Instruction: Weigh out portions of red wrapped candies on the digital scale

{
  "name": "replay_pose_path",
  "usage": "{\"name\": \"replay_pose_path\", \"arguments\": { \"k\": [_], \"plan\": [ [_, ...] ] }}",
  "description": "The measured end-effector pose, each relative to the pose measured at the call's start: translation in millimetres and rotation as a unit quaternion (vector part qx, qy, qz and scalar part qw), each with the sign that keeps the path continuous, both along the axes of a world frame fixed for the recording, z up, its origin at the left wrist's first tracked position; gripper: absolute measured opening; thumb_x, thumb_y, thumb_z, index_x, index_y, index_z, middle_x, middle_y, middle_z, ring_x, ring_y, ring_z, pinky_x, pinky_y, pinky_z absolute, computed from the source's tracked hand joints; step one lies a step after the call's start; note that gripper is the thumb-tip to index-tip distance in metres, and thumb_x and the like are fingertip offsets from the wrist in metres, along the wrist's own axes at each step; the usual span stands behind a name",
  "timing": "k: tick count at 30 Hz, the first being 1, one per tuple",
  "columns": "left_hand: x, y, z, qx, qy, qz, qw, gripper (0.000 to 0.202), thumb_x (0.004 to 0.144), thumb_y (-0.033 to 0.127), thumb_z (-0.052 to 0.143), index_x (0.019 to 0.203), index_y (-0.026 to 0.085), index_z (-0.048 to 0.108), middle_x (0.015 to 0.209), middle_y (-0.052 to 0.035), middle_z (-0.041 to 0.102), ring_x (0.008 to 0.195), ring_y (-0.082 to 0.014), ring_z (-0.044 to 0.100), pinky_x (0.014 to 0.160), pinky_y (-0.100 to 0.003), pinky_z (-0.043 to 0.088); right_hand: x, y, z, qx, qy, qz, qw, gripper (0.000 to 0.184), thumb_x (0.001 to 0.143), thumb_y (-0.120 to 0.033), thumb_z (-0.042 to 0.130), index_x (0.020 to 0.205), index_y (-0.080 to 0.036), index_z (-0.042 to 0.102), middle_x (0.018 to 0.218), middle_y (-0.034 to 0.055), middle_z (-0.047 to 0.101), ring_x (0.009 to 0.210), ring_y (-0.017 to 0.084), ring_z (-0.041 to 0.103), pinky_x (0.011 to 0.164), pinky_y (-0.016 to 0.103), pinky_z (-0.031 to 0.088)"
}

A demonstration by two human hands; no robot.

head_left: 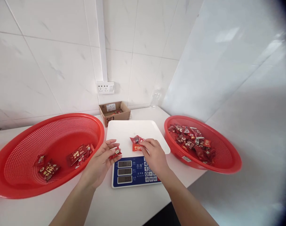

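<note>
In my left hand [99, 161], thumb and fingers close round a small red wrapped candy [116, 152] above the front edge of the scale. My right hand [154, 155] reaches over the white weighing plate [119, 131], its fingertips pinched at a few red wrapped candies [136, 143] on the plate. Those fingers partly cover the candies, one of which has an orange-red wrapper with gold print. Below the plate, the scale's blue panel [139, 169] shows grey displays and a keypad, part of it behind my right hand.
On the left stands a large red plastic basket [51, 121] with several red packets. Another red basket [227, 163] on the right holds a heap of red wrapped candies. Behind the scale are a small cardboard box [120, 116], a clear plastic container [156, 99] and a wall socket [105, 88].
</note>
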State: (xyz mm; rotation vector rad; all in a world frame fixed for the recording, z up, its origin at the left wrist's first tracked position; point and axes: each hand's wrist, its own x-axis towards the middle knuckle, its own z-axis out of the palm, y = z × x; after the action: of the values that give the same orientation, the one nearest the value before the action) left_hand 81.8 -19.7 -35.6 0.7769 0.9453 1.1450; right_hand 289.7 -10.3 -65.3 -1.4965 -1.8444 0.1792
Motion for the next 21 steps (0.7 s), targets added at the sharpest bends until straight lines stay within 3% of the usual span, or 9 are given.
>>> {"name": "replay_pose_path", "arguments": {
  "k": [3,6,10,13,15,18,21],
  "plan": [
    [2,-4,-0.5,0.028,0.046,-0.047,0.997,0.041,0.073,0.015,0.064,0.112,0.026,0.057,0.118,-0.0043,0.056,0.094,-0.0144,0.059,0.09,-0.032,0.048,-8,-10,6.0,-0.017,0.056,0.069,0.996,0.019,0.089,-0.029,0.05,0.099,-0.024,0.065,0.097,0.0069,0.065,0.09,0.021,0.059,0.081,0.038,0.049],
    [5,-8,-3.2,0.057,0.111,-0.097,0.987,0.058,0.073,0.02,0.067,0.125,0.035,0.047,0.13,-0.0031,0.049,0.089,-0.0117,0.059,0.087,-0.031,0.048,-18,-22,12.1,-0.07,0.104,0.174,0.977,0.024,0.089,-0.034,0.052,0.109,-0.025,0.061,0.101,0.0053,0.065,0.084,0.017,0.061,0.075,0.032,0.051],
    [8,-8,-7.1,0.059,0.136,-0.11,0.983,0.074,0.071,0.026,0.071,0.135,0.039,0.035,0.136,-0.005,0.045,0.082,-0.0107,0.063,0.084,-0.032,0.05,-28,-26,18.2,-0.085,0.116,0.19,0.971,0.017,0.088,-0.025,0.053,0.1,-0.025,0.065,0.096,0.0038,0.065,0.088,0.017,0.06,0.075,0.03,0.05],
    [10,-6,-10.6,0.061,0.158,-0.086,0.982,0.076,0.071,0.028,0.071,0.136,0.036,0.034,0.137,-0.0084,0.045,0.084,-0.0138,0.065,0.084,-0.034,0.051,-30,-17,19.9,-0.063,0.125,0.192,0.971,0.015,0.086,-0.018,0.053,0.089,-0.025,0.066,0.088,0.0019,0.064,0.084,0.016,0.06,0.076,0.031,0.049],
    [10,-4,-12.1,0.083,0.179,-0.039,0.98,0.071,0.072,0.03,0.07,0.134,0.033,0.037,0.139,-0.0098,0.043,0.101,-0.0197,0.062,0.087,-0.035,0.05,-29,-5,17.9,-0.023,0.112,0.179,0.977,0.016,0.086,-0.015,0.052,0.087,-0.024,0.066,0.087,0.0023,0.065,0.085,0.016,0.06,0.079,0.032,0.049],
    [7,-2,-10.7,0.127,0.215,0.036,0.968,0.062,0.075,0.032,0.067,0.13,0.03,0.04,0.141,-0.0091,0.041,0.123,-0.0237,0.049,0.096,-0.036,0.044,-29,14,10.0,0.014,0.05,0.145,0.988,0.023,0.087,-0.011,0.048,0.087,-0.022,0.068,0.089,0.0047,0.066,0.089,0.018,0.06,0.082,0.034,0.049],
    [1,-1,-6.0,0.142,0.218,0.059,0.964,0.056,0.077,0.034,0.065,0.128,0.03,0.042,0.138,-0.0088,0.045,0.124,-0.0243,0.048,0.099,-0.039,0.042,-28,27,3.7,0.021,-0.037,0.111,0.993,0.028,0.087,-0.01,0.044,0.092,-0.021,0.07,0.097,0.0077,0.068,0.094,0.021,0.059,0.084,0.038,0.049]
  ]
}}
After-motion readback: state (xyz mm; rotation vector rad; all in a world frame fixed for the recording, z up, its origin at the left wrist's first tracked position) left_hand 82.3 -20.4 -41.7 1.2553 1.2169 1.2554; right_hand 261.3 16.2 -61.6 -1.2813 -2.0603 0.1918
